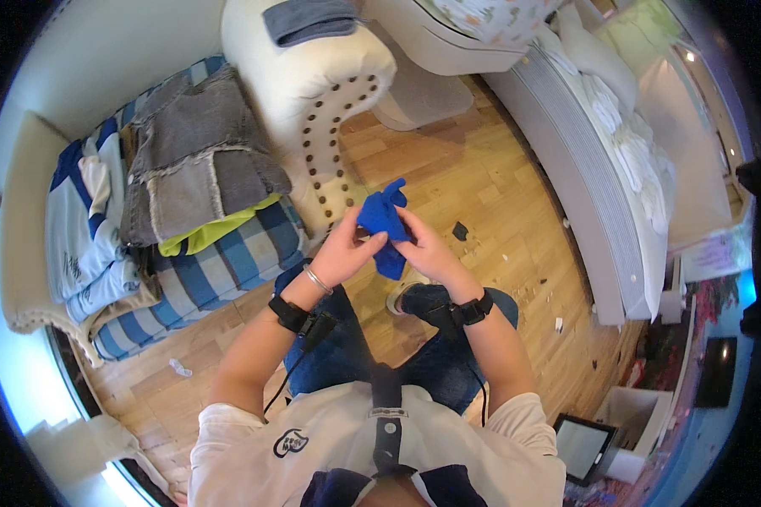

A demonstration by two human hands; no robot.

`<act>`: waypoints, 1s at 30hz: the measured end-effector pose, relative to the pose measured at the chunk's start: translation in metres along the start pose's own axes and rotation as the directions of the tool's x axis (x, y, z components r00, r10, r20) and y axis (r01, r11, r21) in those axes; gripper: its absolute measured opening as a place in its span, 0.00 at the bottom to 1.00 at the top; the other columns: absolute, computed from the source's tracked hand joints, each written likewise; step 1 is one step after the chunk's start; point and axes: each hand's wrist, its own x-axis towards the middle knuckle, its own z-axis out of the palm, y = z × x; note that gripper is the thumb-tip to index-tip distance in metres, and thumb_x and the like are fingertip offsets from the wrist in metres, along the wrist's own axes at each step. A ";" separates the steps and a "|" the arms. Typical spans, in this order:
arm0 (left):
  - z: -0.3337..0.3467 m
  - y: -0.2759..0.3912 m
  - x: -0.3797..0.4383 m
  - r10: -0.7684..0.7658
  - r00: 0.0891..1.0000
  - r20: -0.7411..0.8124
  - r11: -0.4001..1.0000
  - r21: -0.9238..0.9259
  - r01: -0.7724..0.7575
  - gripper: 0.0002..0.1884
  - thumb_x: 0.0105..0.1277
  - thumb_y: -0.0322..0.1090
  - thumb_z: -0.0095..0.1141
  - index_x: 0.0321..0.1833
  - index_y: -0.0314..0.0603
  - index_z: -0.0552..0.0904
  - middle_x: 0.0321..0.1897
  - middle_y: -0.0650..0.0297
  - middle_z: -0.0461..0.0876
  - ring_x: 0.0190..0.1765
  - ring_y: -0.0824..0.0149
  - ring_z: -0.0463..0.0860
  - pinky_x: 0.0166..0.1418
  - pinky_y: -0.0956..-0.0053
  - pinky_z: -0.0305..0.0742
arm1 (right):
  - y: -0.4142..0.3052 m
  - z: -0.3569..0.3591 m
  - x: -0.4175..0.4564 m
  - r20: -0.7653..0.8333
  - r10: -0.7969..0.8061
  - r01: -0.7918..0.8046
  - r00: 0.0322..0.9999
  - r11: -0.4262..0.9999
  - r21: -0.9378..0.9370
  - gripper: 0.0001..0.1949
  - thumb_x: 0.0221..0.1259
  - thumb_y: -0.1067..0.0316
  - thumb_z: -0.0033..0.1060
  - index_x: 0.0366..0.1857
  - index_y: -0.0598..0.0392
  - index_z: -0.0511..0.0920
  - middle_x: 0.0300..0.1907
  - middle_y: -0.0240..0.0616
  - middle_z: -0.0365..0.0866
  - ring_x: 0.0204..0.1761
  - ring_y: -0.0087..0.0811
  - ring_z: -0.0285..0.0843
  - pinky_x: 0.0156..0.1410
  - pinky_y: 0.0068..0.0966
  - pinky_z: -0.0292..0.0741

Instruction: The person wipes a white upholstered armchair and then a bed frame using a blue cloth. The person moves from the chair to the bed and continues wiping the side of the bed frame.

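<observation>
A crumpled blue cloth [380,215] is held in front of me, between both hands. My left hand [345,249] has its thumb and fingers on the cloth's left side. On the right side, my right hand [426,246] pinches the same cloth. The fabric's lower end hangs beneath the fingers, and a small bunched tip sticks up at the top. Whether it is a garment cannot be told. To the left, folded grey denim clothing [184,152] lies over a yellow-green item [219,231] on a checked sofa cushion [228,253].
The cream studded sofa arm [330,70] bears a folded dark grey cloth [311,22]. White and blue clothing [89,234] lies at the sofa's left. A bed frame [564,158] stands to the right. Small scraps and a dark piece [460,231] lie on the wooden floor [501,190].
</observation>
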 end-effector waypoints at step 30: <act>0.168 0.049 0.165 -0.552 0.780 -0.294 0.771 -0.537 0.343 0.17 0.78 0.44 0.44 0.56 0.41 0.78 0.46 0.62 0.84 0.44 0.69 0.83 0.48 0.73 0.79 | -0.023 -0.176 -0.036 -0.285 -0.414 0.159 0.865 0.763 -0.627 0.18 0.56 0.69 0.64 0.53 0.55 0.81 0.55 0.46 0.82 0.53 0.46 0.81 0.56 0.38 0.78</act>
